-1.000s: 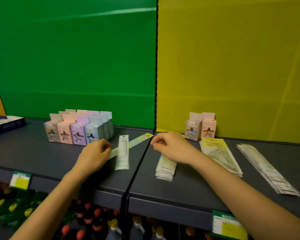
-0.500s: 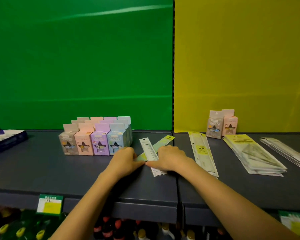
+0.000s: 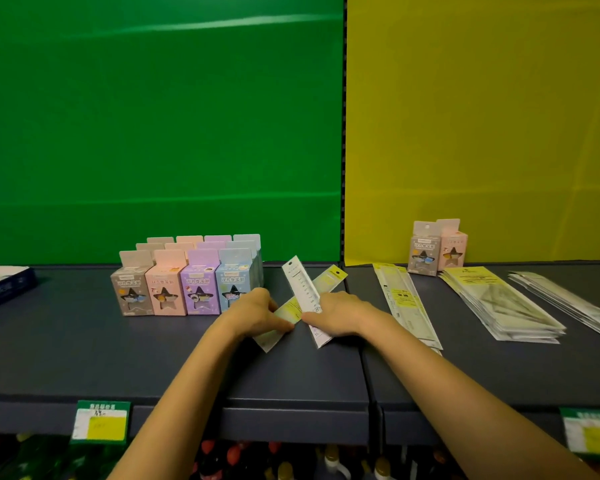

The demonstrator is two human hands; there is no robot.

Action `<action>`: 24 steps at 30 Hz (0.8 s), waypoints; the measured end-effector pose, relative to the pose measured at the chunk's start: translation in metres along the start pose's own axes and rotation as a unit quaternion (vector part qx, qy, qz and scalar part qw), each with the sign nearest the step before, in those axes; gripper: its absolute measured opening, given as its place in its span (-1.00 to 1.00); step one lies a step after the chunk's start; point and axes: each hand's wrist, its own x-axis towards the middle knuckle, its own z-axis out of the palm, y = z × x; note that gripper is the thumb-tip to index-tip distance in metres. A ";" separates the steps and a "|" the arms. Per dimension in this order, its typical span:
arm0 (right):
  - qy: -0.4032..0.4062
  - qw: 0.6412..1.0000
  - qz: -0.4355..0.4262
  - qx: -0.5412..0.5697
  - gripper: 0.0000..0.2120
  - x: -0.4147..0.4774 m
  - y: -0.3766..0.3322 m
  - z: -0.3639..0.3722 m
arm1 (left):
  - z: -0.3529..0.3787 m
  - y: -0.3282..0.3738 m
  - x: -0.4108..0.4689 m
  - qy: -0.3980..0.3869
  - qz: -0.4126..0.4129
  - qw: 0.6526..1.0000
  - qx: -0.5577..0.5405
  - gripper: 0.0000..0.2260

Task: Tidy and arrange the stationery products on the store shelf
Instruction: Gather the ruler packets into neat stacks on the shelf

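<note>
Two packaged rulers lie crossed on the dark shelf [image 3: 84, 358]. The white ruler [image 3: 300, 284] points up-left; the yellow-green ruler [image 3: 328, 279] slants up-right beneath it. My left hand [image 3: 257, 315] pinches the lower part of the yellow-green ruler. My right hand [image 3: 338, 315] rests on the white ruler's lower half, fingers pressing it. Both hands meet near the middle of the shelf, thumbs almost touching.
Pastel star boxes [image 3: 184, 282] stand in rows to the left. Another long ruler pack [image 3: 407, 306], a stack of flat packs [image 3: 499, 303], more packs [image 3: 565, 306] and two small boxes [image 3: 437, 249] sit on the right. Price tags [image 3: 101, 422] hang on the shelf's front edge.
The two hands have come together over the crossed rulers; the right hand left the packs on the right section and now presses the white ruler. The view shifted left.
</note>
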 end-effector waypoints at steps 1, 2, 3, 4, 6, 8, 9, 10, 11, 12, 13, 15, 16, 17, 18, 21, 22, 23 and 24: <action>0.010 1.000 0.001 0.016 -0.51 -0.002 0.000 0.000 | 0.000 0.001 -0.001 -0.004 0.006 1.000 0.005 -0.67; 0.022 0.999 0.004 0.032 -0.52 -0.004 0.000 0.000 | 0.001 0.002 -0.001 -0.008 0.012 1.000 0.014 -0.69; 0.037 0.998 0.006 0.047 -0.53 -0.006 0.000 0.000 | 0.002 0.002 -0.002 -0.013 0.018 0.999 0.026 -0.70; 0.056 0.997 0.008 0.061 -0.54 -0.009 0.001 0.000 | 0.003 0.002 -0.004 -0.015 0.026 0.999 0.039 -0.70; 0.097 0.991 0.009 0.089 -0.58 -0.017 0.006 -0.005 | 0.005 0.003 -0.007 -0.008 0.047 0.997 0.066 -0.69; 0.130 0.983 0.007 0.126 -0.62 -0.027 0.015 -0.013 | 0.005 0.005 -0.013 0.011 0.067 0.995 0.066 -0.66; 0.142 0.978 0.005 0.151 -0.65 -0.034 0.022 -0.019 | 0.006 0.007 -0.016 0.023 0.077 0.996 0.044 -0.65; 0.154 0.972 0.002 0.177 -0.68 -0.041 0.029 -0.025 | 0.005 0.010 -0.019 0.036 0.084 0.996 0.011 -0.65; 0.164 0.965 0.001 0.202 -0.72 -0.049 0.038 -0.032 | 0.006 0.015 -0.022 0.048 0.091 0.994 -0.030 -0.66; 0.175 0.959 0.001 0.225 -0.76 -0.057 0.046 -0.039 | 0.006 0.021 -0.026 0.057 0.095 0.991 -0.080 -0.68; 0.185 0.951 0.006 0.249 -0.79 -0.066 0.056 -0.045 | 0.008 0.027 -0.030 0.056 0.100 0.984 -0.134 -0.71; 0.200 0.930 0.018 0.306 -0.81 -0.082 0.075 -0.056 | 0.013 0.042 -0.036 0.017 0.106 0.967 -0.231 -0.82; 0.208 0.919 0.023 0.335 -0.81 -0.090 0.085 -0.061 | 0.015 0.050 -0.038 -0.005 0.109 0.960 -0.257 -0.84; 0.217 0.907 0.027 0.360 -0.81 -0.097 0.095 -0.065 | 0.019 0.057 -0.037 -0.021 0.112 0.957 -0.268 -0.85; 0.228 0.896 0.029 0.379 -0.81 -0.104 0.105 -0.069 | 0.023 0.065 -0.036 -0.031 0.115 0.953 -0.277 -0.85; 0.249 0.876 0.039 0.411 -0.85 -0.119 0.141 -0.079 | 0.038 0.088 -0.030 -0.036 0.113 0.945 -0.304 -0.82; 0.251 0.871 0.046 0.420 -0.85 -0.123 0.155 -0.081 | 0.044 0.096 -0.028 -0.032 0.111 0.946 -0.303 -0.79; 0.249 0.867 0.054 0.427 -0.85 -0.126 0.169 -0.082 | 0.049 0.103 -0.026 -0.028 0.109 0.948 -0.297 -0.76; 0.245 0.864 0.061 0.435 -0.85 -0.130 0.181 -0.083 | 0.055 0.110 -0.025 -0.021 0.105 0.951 -0.290 -0.74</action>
